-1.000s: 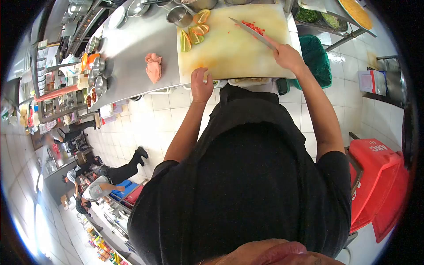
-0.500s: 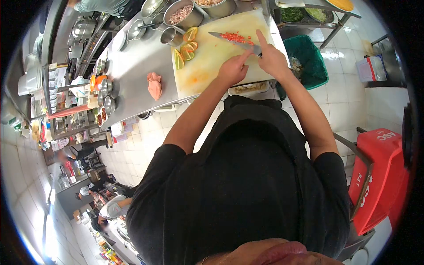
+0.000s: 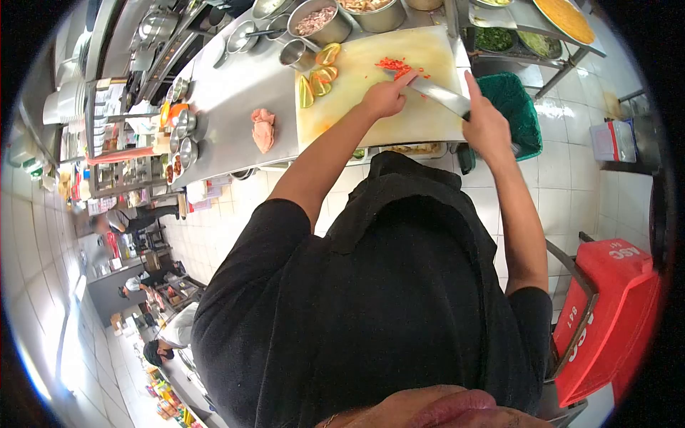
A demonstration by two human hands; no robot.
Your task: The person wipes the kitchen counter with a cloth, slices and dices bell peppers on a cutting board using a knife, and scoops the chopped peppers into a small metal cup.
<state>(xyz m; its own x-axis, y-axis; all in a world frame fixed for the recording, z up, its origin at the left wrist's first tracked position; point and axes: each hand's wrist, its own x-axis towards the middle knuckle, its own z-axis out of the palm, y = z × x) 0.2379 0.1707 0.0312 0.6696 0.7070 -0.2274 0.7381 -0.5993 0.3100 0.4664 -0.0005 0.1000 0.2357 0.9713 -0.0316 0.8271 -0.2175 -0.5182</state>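
My right hand (image 3: 489, 127) is closed around the handle of a knife (image 3: 441, 96), its index finger stretched out away from the grip. The blade slants up and left over a pale cutting board (image 3: 346, 128). At the blade's far end, my left hand (image 3: 385, 98) has its fingers curled, with thumb and forefinger against the metal. Finely chopped red pepper (image 3: 394, 64) lies in a small heap beside those fingertips, and the knife tip partly lies among the bits. Green-and-orange fruit wedges (image 3: 322, 80) sit along the board's left edge.
Left of the board, a piece of raw meat (image 3: 262, 130) rests on the steel counter (image 3: 228, 118). A metal cup (image 3: 296, 55) and a pot of chopped meat (image 3: 319, 25) stand behind. A green bin (image 3: 524, 118) is at the right, and a red crate (image 3: 606, 314) stands lower right.
My left hand has slid along the blade from near the handle to the tip end. My right hand has drawn the knife right and toward me, baring more blade. The whole view has shifted slightly.
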